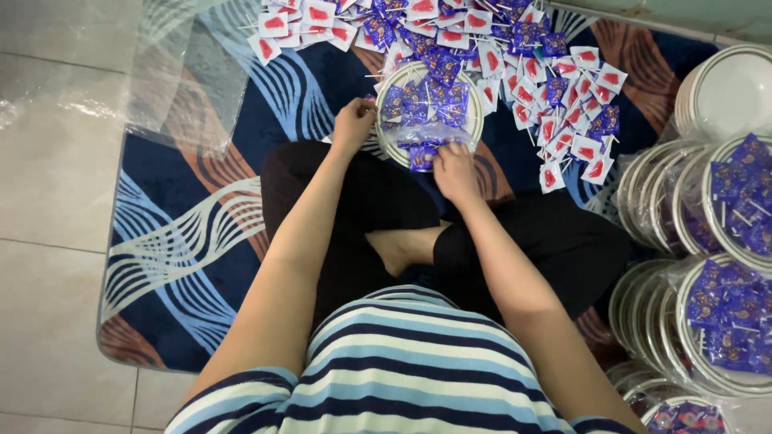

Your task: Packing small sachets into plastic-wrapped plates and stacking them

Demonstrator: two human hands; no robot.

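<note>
Your left hand (354, 122) pinches the white plate (384, 88) at its left rim; your right hand (455, 170) has its grip closed on the clear wrap (430, 135) at the plate's near edge. The plate holds purple sachets (426, 100) — red-and-white sachets (563, 120) crowd beyond and right of it. Stacked wrapped plates (708, 313) stand well right of the plate. The bare rug (193, 241) lies left of it, open — then floor tiles (48, 201).
</note>
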